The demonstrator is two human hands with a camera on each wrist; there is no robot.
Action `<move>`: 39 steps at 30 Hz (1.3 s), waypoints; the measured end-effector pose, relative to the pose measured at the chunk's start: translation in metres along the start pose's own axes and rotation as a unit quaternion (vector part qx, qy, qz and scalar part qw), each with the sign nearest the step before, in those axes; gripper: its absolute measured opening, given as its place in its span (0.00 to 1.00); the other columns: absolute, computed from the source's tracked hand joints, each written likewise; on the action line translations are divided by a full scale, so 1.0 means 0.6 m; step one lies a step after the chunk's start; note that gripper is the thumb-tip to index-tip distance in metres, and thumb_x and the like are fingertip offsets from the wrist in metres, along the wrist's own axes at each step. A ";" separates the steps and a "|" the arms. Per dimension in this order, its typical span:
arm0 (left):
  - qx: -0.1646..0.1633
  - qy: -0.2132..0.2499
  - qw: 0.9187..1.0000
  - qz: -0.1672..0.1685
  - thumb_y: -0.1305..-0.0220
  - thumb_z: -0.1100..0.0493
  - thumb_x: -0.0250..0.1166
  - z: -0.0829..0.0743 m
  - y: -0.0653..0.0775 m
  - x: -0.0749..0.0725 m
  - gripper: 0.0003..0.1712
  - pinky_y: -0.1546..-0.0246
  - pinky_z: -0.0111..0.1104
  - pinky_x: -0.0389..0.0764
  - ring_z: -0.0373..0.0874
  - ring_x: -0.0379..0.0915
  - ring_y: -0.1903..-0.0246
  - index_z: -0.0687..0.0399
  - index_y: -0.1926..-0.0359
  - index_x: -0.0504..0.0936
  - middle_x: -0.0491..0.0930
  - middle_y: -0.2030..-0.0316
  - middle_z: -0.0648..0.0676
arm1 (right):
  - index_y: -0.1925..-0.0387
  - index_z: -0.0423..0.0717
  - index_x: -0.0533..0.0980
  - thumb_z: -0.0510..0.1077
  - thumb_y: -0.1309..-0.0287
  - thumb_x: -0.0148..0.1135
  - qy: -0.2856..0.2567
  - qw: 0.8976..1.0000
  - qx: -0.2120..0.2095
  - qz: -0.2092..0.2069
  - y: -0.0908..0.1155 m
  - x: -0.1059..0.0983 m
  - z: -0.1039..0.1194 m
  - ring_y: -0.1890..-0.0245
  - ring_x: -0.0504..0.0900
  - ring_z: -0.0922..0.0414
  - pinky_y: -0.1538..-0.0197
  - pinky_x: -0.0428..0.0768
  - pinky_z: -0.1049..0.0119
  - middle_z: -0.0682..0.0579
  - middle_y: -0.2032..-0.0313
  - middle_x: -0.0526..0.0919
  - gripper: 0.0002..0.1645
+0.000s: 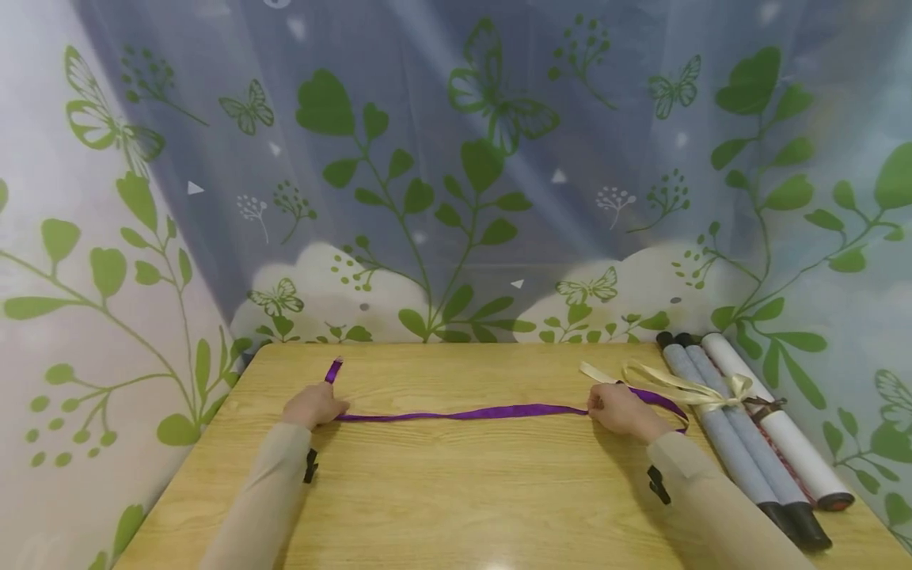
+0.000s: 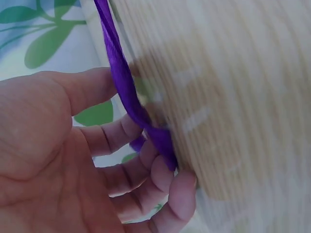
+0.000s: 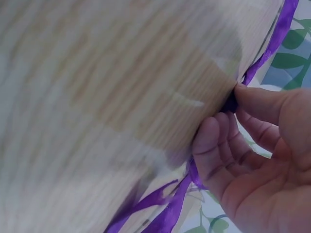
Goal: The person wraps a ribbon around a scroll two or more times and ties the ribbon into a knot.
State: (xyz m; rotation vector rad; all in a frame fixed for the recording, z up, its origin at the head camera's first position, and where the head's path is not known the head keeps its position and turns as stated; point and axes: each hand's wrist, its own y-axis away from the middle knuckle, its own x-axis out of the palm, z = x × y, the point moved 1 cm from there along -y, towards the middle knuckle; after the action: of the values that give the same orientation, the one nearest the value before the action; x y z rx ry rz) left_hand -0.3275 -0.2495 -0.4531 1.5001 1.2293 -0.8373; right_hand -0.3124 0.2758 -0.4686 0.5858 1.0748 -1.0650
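A purple ribbon [image 1: 509, 412] stretches sideways just over the wooden table, between the two hands. My left hand [image 1: 312, 405] holds it near one end, and a short tail [image 1: 332, 370] sticks out beyond the fingers. In the left wrist view the ribbon [image 2: 124, 87] passes by the thumb and runs into the curled fingers. My right hand [image 1: 621, 409] pinches the ribbon farther along. In the right wrist view the ribbon [image 3: 265, 56] enters between thumb and fingertips, and loose lengths [image 3: 167, 213] hang out below the hand.
At the right edge of the table [image 1: 456, 491] lie two grey rolls [image 1: 734, 443] with black ends and a white roll [image 1: 791, 435]. A cream ribbon [image 1: 741, 388] is tied in a bow there, its loose part reaching behind my right hand. A patterned curtain [image 1: 427, 158] stands behind.
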 end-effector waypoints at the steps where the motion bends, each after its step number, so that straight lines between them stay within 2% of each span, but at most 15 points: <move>1: -0.001 -0.003 1.000 -0.001 0.33 0.47 0.59 0.002 0.000 -0.001 0.22 0.69 0.40 0.72 0.49 0.71 0.71 0.65 0.60 0.76 0.77 0.68 0.60 | 0.72 0.44 0.76 0.37 0.42 0.63 0.006 1.000 -0.008 0.001 0.001 -0.002 -0.002 0.72 0.76 0.57 0.67 0.76 0.61 0.51 0.73 0.81 0.05; 4: 0.012 -0.002 1.000 0.003 0.33 0.46 0.59 0.011 0.000 -0.003 0.25 0.65 0.41 0.72 0.50 0.70 0.69 0.67 0.57 0.76 0.77 0.67 0.60 | 0.73 0.43 0.76 0.36 0.43 0.64 0.012 1.000 -0.008 0.007 0.002 -0.008 -0.006 0.72 0.77 0.56 0.66 0.77 0.59 0.50 0.73 0.81 0.05; 5: 0.021 -0.001 1.000 0.006 0.34 0.44 0.60 0.015 0.000 -0.005 0.26 0.65 0.40 0.72 0.50 0.70 0.69 0.68 0.57 0.77 0.77 0.67 0.59 | 0.73 0.43 0.77 0.35 0.44 0.64 0.011 1.000 0.005 0.016 0.003 -0.012 0.000 0.71 0.77 0.56 0.64 0.78 0.58 0.50 0.73 0.82 0.05; 9: 0.048 0.031 0.998 0.030 0.42 0.40 0.68 0.031 0.001 -0.011 0.27 0.72 0.34 0.70 0.44 0.68 0.74 0.62 0.66 0.77 0.75 0.75 0.53 | 0.74 0.43 0.77 0.34 0.45 0.65 0.030 0.999 -0.007 0.019 0.004 -0.015 0.001 0.71 0.78 0.57 0.64 0.78 0.59 0.52 0.73 0.82 0.05; 13: 0.081 0.076 0.992 0.058 0.45 0.52 0.74 0.042 0.008 -0.017 0.17 0.76 0.29 0.67 0.40 0.65 0.79 0.58 0.76 0.76 0.71 0.82 0.47 | 0.74 0.44 0.78 0.34 0.45 0.66 0.041 0.999 -0.016 0.019 0.004 -0.011 -0.004 0.72 0.77 0.60 0.65 0.77 0.62 0.54 0.73 0.82 0.05; 15: 0.094 0.082 0.990 0.065 0.43 0.61 0.72 0.044 0.011 -0.020 0.12 0.76 0.29 0.67 0.39 0.65 0.79 0.58 0.77 0.77 0.70 0.83 0.47 | 0.74 0.45 0.78 0.34 0.45 0.66 0.040 0.999 -0.021 0.018 0.005 -0.011 -0.007 0.72 0.76 0.61 0.66 0.76 0.63 0.55 0.74 0.82 0.05; 17: 0.093 0.087 0.989 0.071 0.44 0.66 0.70 0.043 0.013 -0.023 0.10 0.75 0.29 0.67 0.40 0.65 0.78 0.59 0.77 0.77 0.69 0.82 0.47 | 0.74 0.45 0.78 0.34 0.46 0.66 0.039 0.999 -0.028 0.015 0.006 -0.013 -0.007 0.74 0.74 0.62 0.67 0.75 0.64 0.56 0.75 0.81 0.06; 21: 0.086 0.065 0.992 0.060 0.45 0.70 0.68 0.035 0.016 -0.030 0.06 0.70 0.32 0.70 0.44 0.68 0.72 0.61 0.73 0.79 0.71 0.76 0.50 | 0.75 0.45 0.78 0.33 0.48 0.67 0.039 0.998 -0.044 0.012 0.009 -0.018 -0.006 0.75 0.74 0.63 0.68 0.74 0.65 0.56 0.76 0.80 0.07; 24: 0.078 0.044 0.995 0.049 0.48 0.72 0.68 0.026 0.019 -0.032 0.07 0.67 0.35 0.72 0.47 0.69 0.68 0.60 0.70 0.79 0.75 0.69 0.53 | 0.74 0.45 0.78 0.34 0.48 0.68 0.036 0.998 -0.041 0.017 0.010 -0.020 -0.005 0.75 0.74 0.63 0.68 0.75 0.65 0.56 0.76 0.80 0.06; 26: 0.072 0.035 0.996 0.046 0.50 0.73 0.67 0.020 0.022 -0.031 0.10 0.67 0.37 0.72 0.49 0.69 0.66 0.59 0.67 0.79 0.76 0.65 0.56 | 0.73 0.46 0.79 0.35 0.47 0.68 0.032 0.999 -0.025 0.021 0.010 -0.022 -0.006 0.75 0.74 0.62 0.68 0.74 0.65 0.57 0.76 0.80 0.05; 30: 0.089 0.025 0.995 0.042 0.52 0.74 0.64 0.003 0.026 -0.030 0.15 0.71 0.35 0.69 0.49 0.67 0.68 0.58 0.62 0.78 0.75 0.59 0.59 | 0.67 0.45 0.79 0.38 0.42 0.64 0.015 0.999 0.026 0.027 0.012 -0.028 -0.008 0.75 0.73 0.60 0.69 0.73 0.64 0.55 0.73 0.80 0.01; 35: 0.121 0.038 0.991 0.034 0.46 0.71 0.67 -0.022 0.021 -0.022 0.13 0.74 0.32 0.68 0.44 0.65 0.75 0.59 0.58 0.79 0.76 0.62 0.57 | 0.63 0.41 0.78 0.39 0.36 0.60 -0.012 0.998 0.061 -0.002 0.020 -0.046 -0.014 0.72 0.76 0.57 0.67 0.75 0.60 0.50 0.69 0.83 0.05; 39: 0.141 0.062 0.987 0.037 0.44 0.68 0.69 -0.041 0.017 -0.012 0.13 0.75 0.31 0.68 0.42 0.65 0.77 0.58 0.57 0.80 0.76 0.71 0.53 | 0.64 0.40 0.79 0.39 0.37 0.59 0.010 0.997 0.066 -0.049 0.025 -0.062 -0.032 0.72 0.80 0.54 0.68 0.77 0.59 0.47 0.70 0.85 0.06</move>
State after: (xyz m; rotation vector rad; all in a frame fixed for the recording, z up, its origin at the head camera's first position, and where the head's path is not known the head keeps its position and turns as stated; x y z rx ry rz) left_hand -0.3212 -0.2278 -0.4371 1.8384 1.1711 -0.9077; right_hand -0.3096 0.3129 -0.4441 0.6557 1.0655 -1.2249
